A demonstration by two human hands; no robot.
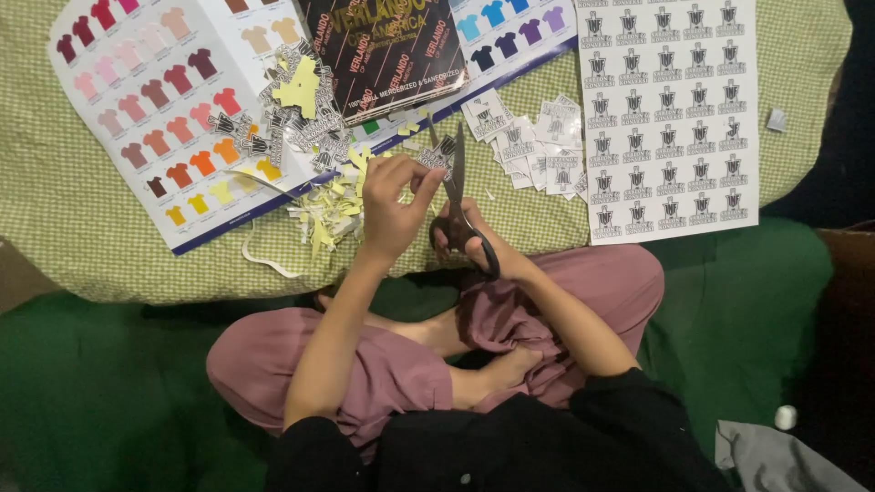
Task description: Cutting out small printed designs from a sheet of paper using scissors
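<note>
While a small printed sticker piece (436,157) is pinched between the fingers of the left hand (390,208), black-handled scissors (458,196) are gripped in the right hand (474,239), blades apart around it near the front edge of the checked green mat (82,237). Trimming appears underway; turning the piece to follow its outline seems called for. Cut stickers (529,146) and yellow offcuts (328,210) are scattered beside an uncut sticker sheet (670,118).
</note>
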